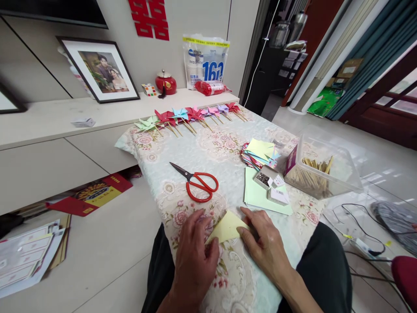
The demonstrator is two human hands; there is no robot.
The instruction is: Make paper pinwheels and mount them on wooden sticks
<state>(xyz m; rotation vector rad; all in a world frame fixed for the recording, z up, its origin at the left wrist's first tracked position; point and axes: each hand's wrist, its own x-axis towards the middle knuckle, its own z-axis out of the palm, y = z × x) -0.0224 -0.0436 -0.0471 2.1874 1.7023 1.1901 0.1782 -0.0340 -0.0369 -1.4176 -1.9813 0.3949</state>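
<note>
On the flowered tablecloth just in front of me lies a piece of yellow paper, folded into a triangle. My left hand is at its left corner, which sits between thumb and forefinger. The right corner is held by my right hand, its thumb on the paper and its forefinger past the upper edge. Scissors with red handles rest a little beyond my left hand, blades pointing away to the left. Beyond my right hand are pale green paper sheets, bearing an open box of small metal pins and a white box.
Several finished paper pinwheels on sticks line the table's far edge. A stack of coloured paper squares and a clear plastic bin of wooden sticks stand at the right. Cables run over the floor at the right.
</note>
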